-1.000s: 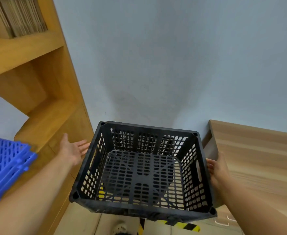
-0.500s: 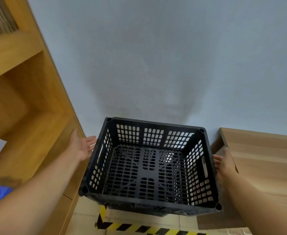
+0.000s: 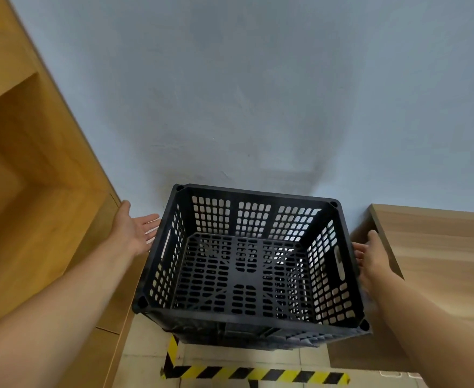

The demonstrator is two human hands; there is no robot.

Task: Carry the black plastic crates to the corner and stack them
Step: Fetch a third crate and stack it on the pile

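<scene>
Crate [image 3: 247,264], black perforated plastic, sits upright and open-topped in the gap between a wooden shelf unit [image 3: 42,208] on the left and a wooden desk [image 3: 437,253] on the right, its far wall close to the pale wall [image 3: 258,93]. More black plastic shows under its front edge, so it looks to be on top of another crate, but I can't confirm that. Left hand [image 3: 136,231] is flat and spread, palm toward the crate's left wall, fingertips just beside it with a small gap showing; holding nothing. Right hand [image 3: 370,256] is also open with fingers extended, right at the rim of the right wall; contact or not, can't tell, but it isn't wrapped around anything. Key relation: crate lies dead centre between the two hands, handle slots on its left and right walls facing each palm, right hand slightly nearer than left. Judgement: crate reads as placed in the corner. Hazard tape [image 3: 258,373] marks the floor [image 3: 146,345] in front.
</scene>
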